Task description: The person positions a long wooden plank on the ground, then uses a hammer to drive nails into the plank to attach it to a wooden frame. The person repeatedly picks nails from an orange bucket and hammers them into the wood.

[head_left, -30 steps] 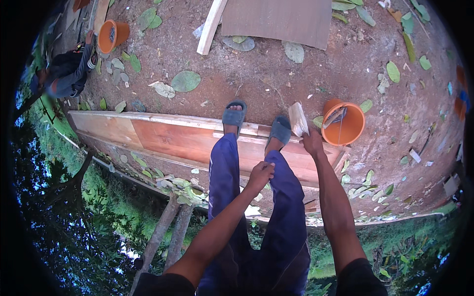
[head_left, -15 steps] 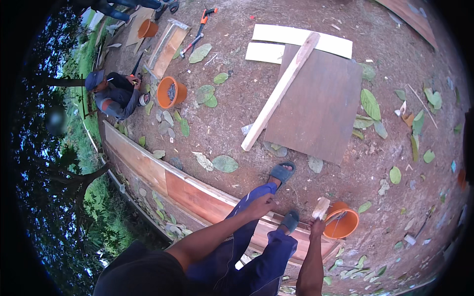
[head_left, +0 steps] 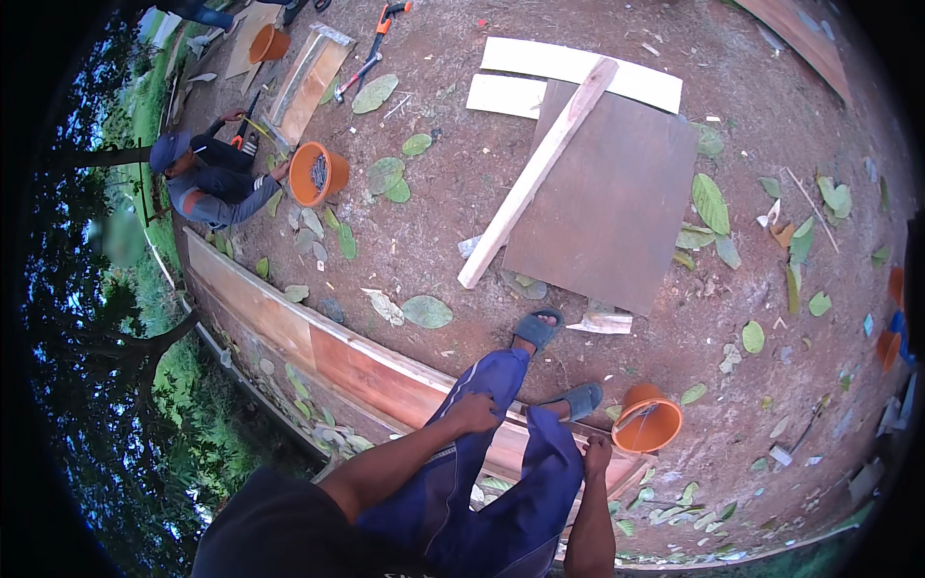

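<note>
Probably light and stiff, that orange bucket (head_left: 663,432) suits holding by the rim, though whether left hand (head_left: 476,412) or right hand (head_left: 596,451) grips anything I can't tell.

Smooth plastic bucket (head_left: 663,428), matt wooden sheet (head_left: 607,202), rough-sawn wood beam (head_left: 540,173), creased cloth trousers (head_left: 541,472)

Passable at center right of frame: bare ground (head_left: 686,349) between brown panel (head_left: 617,207) and orange bucket (head_left: 644,394). Obstructed immediately right of right-hand fingers (head_left: 595,447) by bucket; at center by sandals (head_left: 583,401); from center left to lower center by long boards (head_left: 366,371).
</note>
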A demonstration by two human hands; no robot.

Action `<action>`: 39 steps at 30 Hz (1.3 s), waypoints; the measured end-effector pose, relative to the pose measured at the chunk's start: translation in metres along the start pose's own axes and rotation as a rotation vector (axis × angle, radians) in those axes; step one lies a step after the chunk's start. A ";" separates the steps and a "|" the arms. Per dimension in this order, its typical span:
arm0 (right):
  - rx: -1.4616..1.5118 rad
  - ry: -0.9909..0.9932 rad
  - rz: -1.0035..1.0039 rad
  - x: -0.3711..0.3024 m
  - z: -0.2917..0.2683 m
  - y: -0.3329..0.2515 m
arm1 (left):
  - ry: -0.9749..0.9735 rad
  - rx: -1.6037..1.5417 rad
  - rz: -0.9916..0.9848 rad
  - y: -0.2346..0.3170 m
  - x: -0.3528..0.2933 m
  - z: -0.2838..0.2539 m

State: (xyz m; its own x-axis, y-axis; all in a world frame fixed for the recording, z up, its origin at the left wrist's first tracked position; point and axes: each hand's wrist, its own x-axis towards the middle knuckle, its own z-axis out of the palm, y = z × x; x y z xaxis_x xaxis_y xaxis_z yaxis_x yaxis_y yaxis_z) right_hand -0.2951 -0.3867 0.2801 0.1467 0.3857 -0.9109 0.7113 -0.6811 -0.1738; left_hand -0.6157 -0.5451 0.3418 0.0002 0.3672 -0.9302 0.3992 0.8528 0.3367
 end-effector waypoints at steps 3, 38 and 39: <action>-0.025 0.108 0.028 0.003 -0.012 0.006 | 0.221 -0.079 -0.012 -0.001 -0.008 0.005; -0.354 0.098 -0.044 0.107 -0.160 0.044 | 0.246 0.239 -0.119 0.084 -0.047 0.085; -0.323 0.203 -0.085 0.114 -0.170 0.040 | 0.248 0.267 -0.118 0.079 -0.049 0.086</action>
State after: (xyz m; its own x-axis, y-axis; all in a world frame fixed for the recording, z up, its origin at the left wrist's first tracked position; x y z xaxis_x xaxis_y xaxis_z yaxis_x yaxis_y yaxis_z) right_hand -0.1336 -0.2642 0.2332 0.1878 0.5694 -0.8003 0.9019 -0.4227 -0.0891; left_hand -0.5052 -0.5279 0.4017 -0.2690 0.3785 -0.8857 0.6078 0.7800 0.1487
